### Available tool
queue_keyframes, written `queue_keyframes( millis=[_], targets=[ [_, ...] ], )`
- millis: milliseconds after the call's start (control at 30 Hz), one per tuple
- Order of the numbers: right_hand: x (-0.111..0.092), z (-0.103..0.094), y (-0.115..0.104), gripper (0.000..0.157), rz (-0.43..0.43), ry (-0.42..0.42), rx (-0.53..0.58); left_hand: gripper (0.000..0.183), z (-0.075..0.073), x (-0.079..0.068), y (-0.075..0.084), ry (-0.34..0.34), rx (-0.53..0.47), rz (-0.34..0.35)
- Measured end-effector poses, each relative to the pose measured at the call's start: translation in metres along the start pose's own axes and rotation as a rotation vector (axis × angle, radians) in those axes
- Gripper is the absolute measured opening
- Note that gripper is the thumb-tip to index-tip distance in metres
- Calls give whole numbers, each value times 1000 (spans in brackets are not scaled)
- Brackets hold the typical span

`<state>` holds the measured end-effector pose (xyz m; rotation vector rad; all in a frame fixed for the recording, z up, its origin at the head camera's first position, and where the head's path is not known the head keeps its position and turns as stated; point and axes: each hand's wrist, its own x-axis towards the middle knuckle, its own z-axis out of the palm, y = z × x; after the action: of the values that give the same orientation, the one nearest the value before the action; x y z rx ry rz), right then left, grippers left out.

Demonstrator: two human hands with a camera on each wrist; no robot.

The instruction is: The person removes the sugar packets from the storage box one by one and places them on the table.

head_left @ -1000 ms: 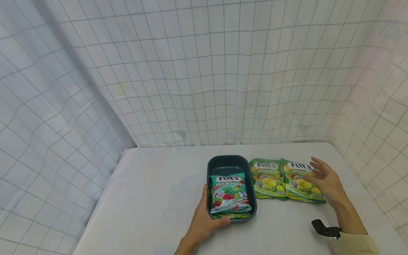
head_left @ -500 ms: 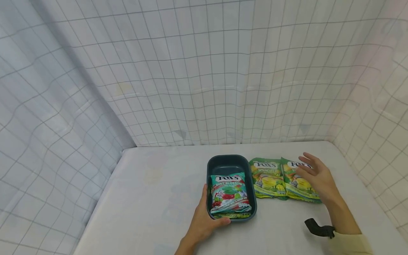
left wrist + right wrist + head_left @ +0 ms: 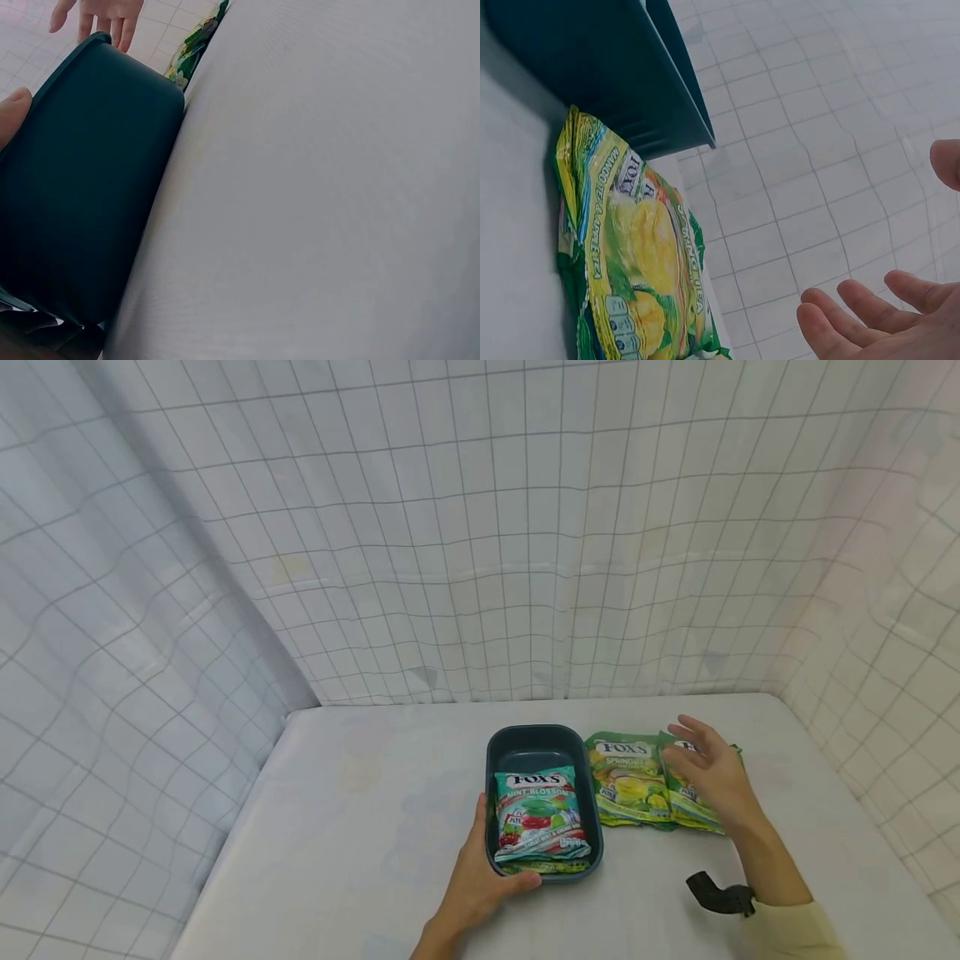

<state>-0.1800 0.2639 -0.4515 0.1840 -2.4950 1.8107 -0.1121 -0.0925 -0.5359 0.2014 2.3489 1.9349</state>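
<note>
In the head view a dark teal plastic tub (image 3: 536, 737) stands on the white table. My left hand (image 3: 472, 881) grips its near left corner, thumb over the front rim and fingers along the left side. Inside lies a Fox's Mint Blossom candy bag (image 3: 542, 814), with a green-yellow bag (image 3: 547, 866) peeking out beneath. Right of the tub are two green-yellow Fox's candy bags, the left one (image 3: 628, 781) in full sight and the right one (image 3: 686, 803) partly hidden. Above the right one hovers my right hand (image 3: 708, 768), fingers spread and holding nothing.
A grid-patterned white cloth (image 3: 487, 568) hangs behind the table (image 3: 360, 827) and on both sides. On my right wrist sits a black curved device (image 3: 722, 895) beside the pale yellow sleeve (image 3: 795, 931).
My right hand has moved left over the right green-yellow candy bag, toward the left one. My left hand, the tub and the bags have stayed in place.
</note>
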Motion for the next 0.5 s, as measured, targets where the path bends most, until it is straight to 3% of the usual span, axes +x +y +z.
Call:
queue_keyframes(
  millis=[167,500],
  targets=[
    [4,11,-8,77,12,-25,50,131,-1,0,0,1,5,-3],
    [10,28,-22,76,-41,-58,99,131,-1,-1,-1,4,10,-17]
  ],
)
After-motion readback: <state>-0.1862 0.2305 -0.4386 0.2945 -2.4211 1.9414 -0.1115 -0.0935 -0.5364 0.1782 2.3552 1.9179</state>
